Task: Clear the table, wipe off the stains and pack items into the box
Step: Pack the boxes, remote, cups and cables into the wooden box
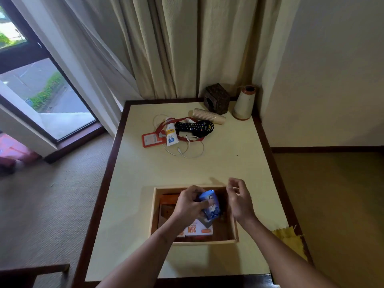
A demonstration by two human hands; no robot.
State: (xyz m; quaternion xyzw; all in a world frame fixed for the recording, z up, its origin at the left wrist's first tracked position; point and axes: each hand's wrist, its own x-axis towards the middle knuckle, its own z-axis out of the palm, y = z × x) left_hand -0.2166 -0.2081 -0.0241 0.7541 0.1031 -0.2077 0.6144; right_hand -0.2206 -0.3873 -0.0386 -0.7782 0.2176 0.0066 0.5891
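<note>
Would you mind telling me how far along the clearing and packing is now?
Partly done. A white-and-orange carton already lies in the box. The left hand holds a blue pack over it; the right hand is empty. Remote, tube, lanyard, cable and paper cups sit unpacked on the table, and the yellow cloth lies idle at its edge.

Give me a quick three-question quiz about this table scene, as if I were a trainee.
1. True or false: the left hand holds a blue pack over the wooden box.
2. Which lies beside the remote control? A) a white tube B) scissors C) an apple
3. What colour is the cloth at the table edge?
Key: 1 true; 2 A; 3 yellow.
</note>
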